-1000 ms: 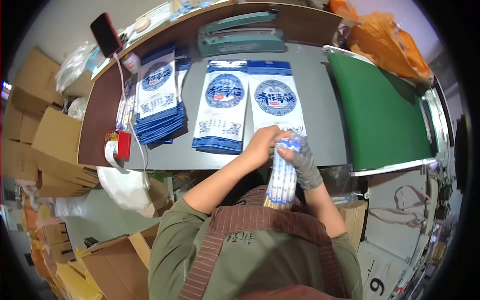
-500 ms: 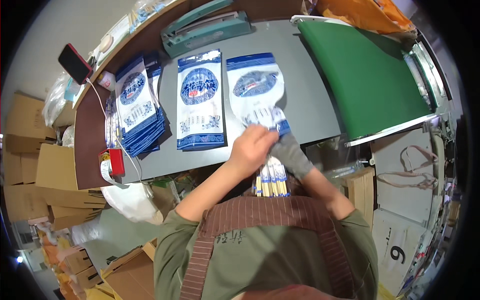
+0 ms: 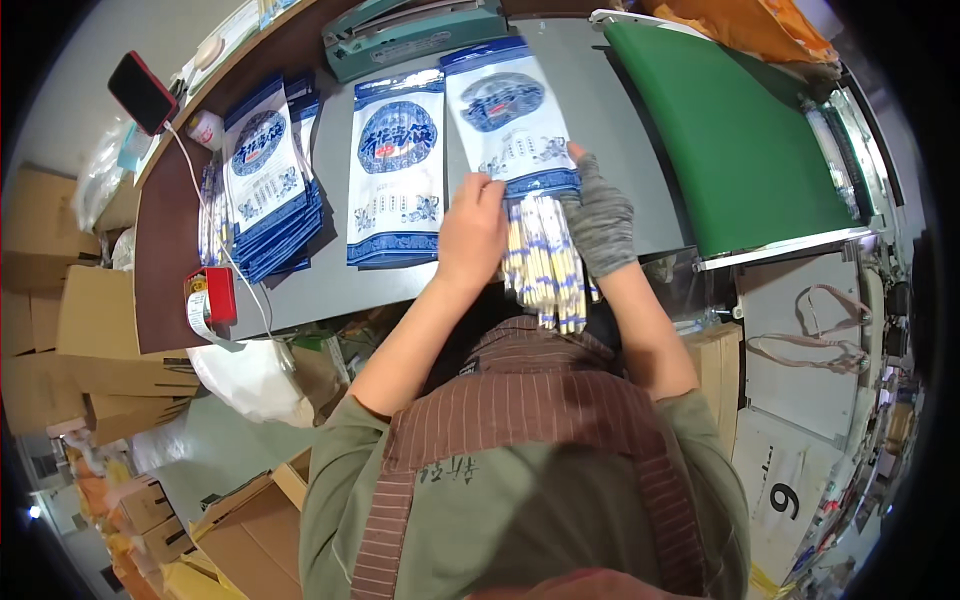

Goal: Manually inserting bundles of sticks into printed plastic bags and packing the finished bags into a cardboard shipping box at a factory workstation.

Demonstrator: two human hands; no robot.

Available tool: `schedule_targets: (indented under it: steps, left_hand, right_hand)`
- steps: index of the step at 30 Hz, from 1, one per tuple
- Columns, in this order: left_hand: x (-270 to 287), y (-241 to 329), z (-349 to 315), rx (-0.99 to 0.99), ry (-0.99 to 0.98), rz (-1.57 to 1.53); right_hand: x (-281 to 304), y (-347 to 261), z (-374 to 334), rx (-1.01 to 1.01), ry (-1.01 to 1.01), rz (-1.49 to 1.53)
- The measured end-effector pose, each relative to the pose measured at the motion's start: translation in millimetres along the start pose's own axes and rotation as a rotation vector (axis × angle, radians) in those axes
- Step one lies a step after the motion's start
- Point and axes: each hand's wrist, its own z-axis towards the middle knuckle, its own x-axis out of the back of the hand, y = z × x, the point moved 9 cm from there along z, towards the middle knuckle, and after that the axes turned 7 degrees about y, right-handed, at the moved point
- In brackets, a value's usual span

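Observation:
A white pouch (image 3: 505,115) with blue print lies on the grey tabletop, its lower end toward me. Out of that end, or from just beneath it, comes a bundle of slim pale chopsticks (image 3: 545,265) with blue bands; how far they reach inside is hidden. My bare left hand (image 3: 474,228) closes on the pouch's lower left corner with bent fingers. On the other side my right hand (image 3: 600,218), in a grey fingerless glove, is curled against the chopsticks and the pouch's lower right corner, thumb pointing up. Its other fingers are mostly hidden.
Left of the held pouch lies a similar flat pouch (image 3: 397,165), then a stack of pouches (image 3: 265,185). A teal sealer (image 3: 415,40) stands behind. A green board (image 3: 730,140) bounds the right side. A red tape dispenser (image 3: 215,295) and a phone (image 3: 142,92) with a white cable are left.
My hands have moved apart to either side of the pouch's lower end. The pouch, crumpled there before, lies flatter and farther away, and more of the chopsticks shows.

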Motion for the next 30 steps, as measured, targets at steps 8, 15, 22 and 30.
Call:
schedule_targets:
  steps: [8, 15, 22, 30]
  left_hand:
    - [35, 27, -100, 0.047, -0.246, -0.079]
    - [27, 30, -131, 0.368, -0.700, -0.530]
    - [148, 82, 79, 0.156, -0.155, -0.428]
    - [167, 69, 164, -0.007, -0.182, -0.191]
  right_hand:
    - [-24, 42, -132, 0.334, 0.073, 0.377]
    - [-97, 131, -192, 0.011, -0.345, 0.872]
    - [180, -72, -37, 0.280, 0.344, 0.714]
    - [194, -128, 58, 0.244, -0.060, 0.572]
